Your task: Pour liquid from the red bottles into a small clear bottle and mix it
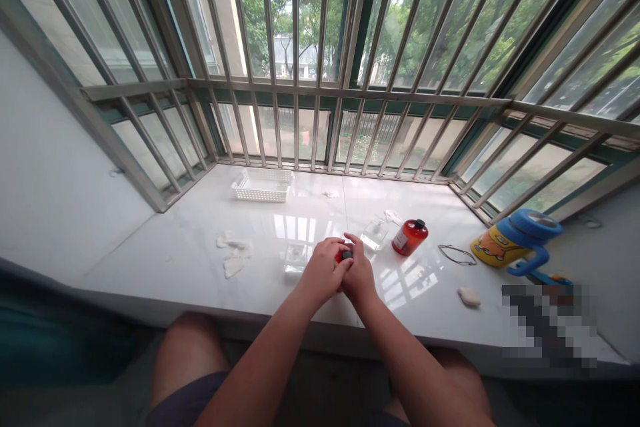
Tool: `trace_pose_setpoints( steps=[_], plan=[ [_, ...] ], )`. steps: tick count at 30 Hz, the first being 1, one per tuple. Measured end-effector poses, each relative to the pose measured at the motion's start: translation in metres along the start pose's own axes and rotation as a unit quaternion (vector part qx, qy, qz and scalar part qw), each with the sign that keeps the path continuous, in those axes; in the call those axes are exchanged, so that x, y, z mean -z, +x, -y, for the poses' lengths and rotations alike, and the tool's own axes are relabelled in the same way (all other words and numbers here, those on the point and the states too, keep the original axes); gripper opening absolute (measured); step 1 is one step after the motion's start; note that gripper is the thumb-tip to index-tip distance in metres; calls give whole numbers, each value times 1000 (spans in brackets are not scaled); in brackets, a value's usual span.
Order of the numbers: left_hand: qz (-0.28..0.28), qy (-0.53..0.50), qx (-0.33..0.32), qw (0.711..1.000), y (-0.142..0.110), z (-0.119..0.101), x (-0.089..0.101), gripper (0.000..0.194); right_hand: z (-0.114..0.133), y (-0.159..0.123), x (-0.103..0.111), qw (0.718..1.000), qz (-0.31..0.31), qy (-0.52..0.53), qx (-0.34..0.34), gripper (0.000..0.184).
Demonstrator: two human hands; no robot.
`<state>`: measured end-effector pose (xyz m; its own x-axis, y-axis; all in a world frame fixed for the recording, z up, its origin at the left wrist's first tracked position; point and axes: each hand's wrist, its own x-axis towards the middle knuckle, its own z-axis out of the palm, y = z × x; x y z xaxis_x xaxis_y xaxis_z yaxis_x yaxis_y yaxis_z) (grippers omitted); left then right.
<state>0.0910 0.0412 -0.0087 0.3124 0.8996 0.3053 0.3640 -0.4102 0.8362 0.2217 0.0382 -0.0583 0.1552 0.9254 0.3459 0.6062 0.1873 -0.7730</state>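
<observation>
Bare knees [187,347] lie nearest the lens, dark shorts [187,400] across the thighs, and two forearms [260,353] rise from the bottom edge to meet over a polished white stone surface [435,310] below a window. Left hand [323,271]: curled, nearly closed, fingers wrapped over a small red object [343,256] with a dark top. Right hand [359,268]: also closed in, from the other side, fingertips [349,240] pressed on that top. Object held between both hands, just inside the near edge of the surface; mostly hidden by the fingers, exact kind not determinable. Just behind the left hand sits a small clear container [296,258]; a second clear piece [374,235] lies beyond the right hand, near a red-orange bottle [410,237] with a black cap, lying tilted on its side. Further right: a thin dark wire loop [457,254], a white lump [469,297], and a yellow cup [500,247] with a blue lid and handle. White crumpled tissue [233,261] lies left of the hands. A white plastic basket [263,185] stands against the far edge, by the metal window bars [295,33]. Lower right, a pixelated patch [547,323] hides whatever lies there.
</observation>
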Motion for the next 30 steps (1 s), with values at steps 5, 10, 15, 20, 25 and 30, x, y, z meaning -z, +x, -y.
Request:
trace_pose_setpoints(
  steps=[5, 10, 15, 20, 25, 30],
  plan=[
    [-57, 2, -21, 998, 1, -3, 2, 14, 4, 1, 0, 1000, -1, 2, -4, 53],
    [-109, -50, 25, 993, -12, -13, 11, 18, 3, 2, 0, 1000, -5, -2, -7, 37],
    [-118, -59, 50, 990, -47, -1, 42, 22, 2, 2, 0, 999, -6, 31, 18, 30],
    [-190, 8, 135, 972, -82, 58, 87, 28, 6, 1, 0, 999, -7, 34, 16, 26],
    [-197, 226, 147, 943, -94, 122, 121, 18, 7, 1, 0, 999, -6, 37, 12, 24],
    [-130, 308, 123, 934, -93, 155, 129, 14, 6, 1, 1, 999, -3, 37, 10, 25]
  ],
)
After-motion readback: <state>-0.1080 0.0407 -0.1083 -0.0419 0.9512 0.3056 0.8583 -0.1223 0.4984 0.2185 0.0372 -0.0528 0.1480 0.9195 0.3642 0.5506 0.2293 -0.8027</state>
